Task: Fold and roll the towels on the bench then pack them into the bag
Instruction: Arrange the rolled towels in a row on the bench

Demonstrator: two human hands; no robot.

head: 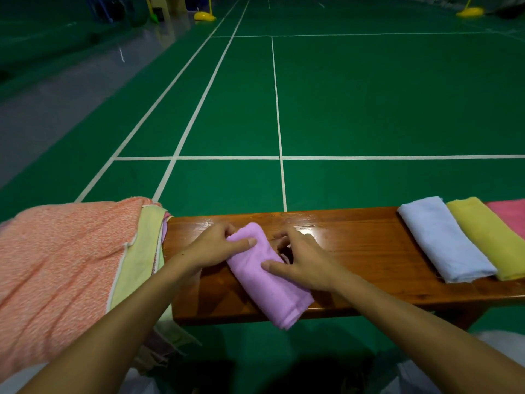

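A purple towel [270,282], folded into a narrow roll, lies slantwise on the wooden bench [355,240], its near end hanging over the front edge. My left hand [216,247] grips its far left end, thumb lying across the top. My right hand [301,261] rests on its right side with the thumb on the cloth and the fingers curled beside it. Rolled blue [446,240], yellow [488,237] and pink [511,214] towels lie side by side on the bench's right. No bag is in view.
A pile of unfolded towels covers the bench's left end: a large orange one [62,271] on top, a pale yellow-green one [142,257] under it. A green court floor [369,103] with white lines stretches beyond. Yellow post bases [204,16] stand far off.
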